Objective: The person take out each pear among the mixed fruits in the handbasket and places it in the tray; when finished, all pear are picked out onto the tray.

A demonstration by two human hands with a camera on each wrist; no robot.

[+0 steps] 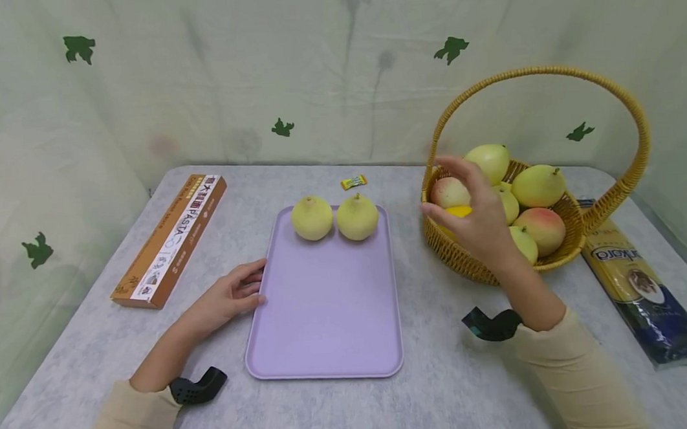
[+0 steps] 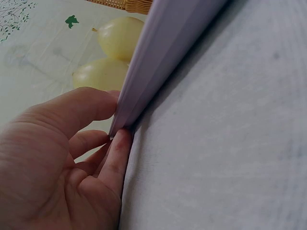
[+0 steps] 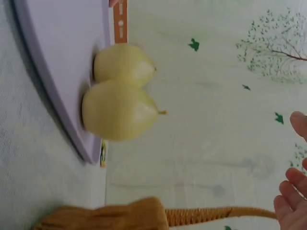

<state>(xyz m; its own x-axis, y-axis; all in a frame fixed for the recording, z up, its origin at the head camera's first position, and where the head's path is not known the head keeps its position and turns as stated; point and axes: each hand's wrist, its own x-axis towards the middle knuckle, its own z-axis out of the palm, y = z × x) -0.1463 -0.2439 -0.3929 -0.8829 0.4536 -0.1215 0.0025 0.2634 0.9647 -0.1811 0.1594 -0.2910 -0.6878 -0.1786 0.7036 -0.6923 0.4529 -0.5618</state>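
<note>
A lilac tray (image 1: 331,306) lies in the middle, with two pale yellow pears (image 1: 311,218) (image 1: 358,217) side by side at its far end. My left hand (image 1: 225,301) touches the tray's left edge; in the left wrist view its fingertips and thumb (image 2: 62,153) meet the rim. My right hand (image 1: 480,223) is over the left side of a wicker basket (image 1: 457,260), thumb and fingers apart, holding nothing. Under it, a bright yellow thing (image 1: 457,214) is partly hidden. The right wrist view shows spread fingers (image 3: 291,196) beside the basket handle (image 3: 211,215).
Pears (image 1: 538,186) and peaches (image 1: 541,231) fill the basket under its tall arched handle (image 1: 546,71). A pasta box (image 1: 170,240) lies at the left, a small yellow wrapped candy (image 1: 353,182) behind the tray, and a blue and gold packet (image 1: 650,289) at the right.
</note>
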